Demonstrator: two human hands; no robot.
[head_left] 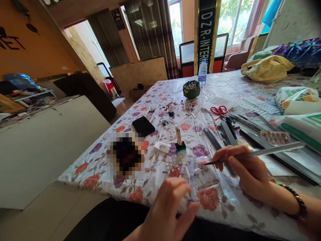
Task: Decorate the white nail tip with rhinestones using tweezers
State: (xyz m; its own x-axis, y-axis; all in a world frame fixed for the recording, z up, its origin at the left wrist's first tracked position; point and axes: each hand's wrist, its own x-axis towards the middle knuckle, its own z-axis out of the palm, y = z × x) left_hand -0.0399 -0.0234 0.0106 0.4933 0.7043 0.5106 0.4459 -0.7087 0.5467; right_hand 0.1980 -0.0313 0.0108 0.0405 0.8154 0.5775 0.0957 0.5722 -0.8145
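Note:
My right hand (249,170) is closed around a slim brush (265,151) with a pale, see-through handle. Its dark tip points left, over a clear plastic piece (207,182) lying on the cloth. My left hand (170,207) is at the table's front edge, slightly blurred, thumb apart from the bent fingers, and no held object shows in it. Tiny flower-like decorations (173,165) are scattered just beyond it. Behind them stands a dark green nail polish bottle (180,144) with a gold cap, beside a small white tube (162,147).
Red-handled scissors (219,110), nail files (212,138) and a pill blister pack (275,137) lie to the right. Farther back are a blue polish bottle (171,111), a woven basket (191,89) and a water bottle (202,73). A black flat object (143,126) lies left.

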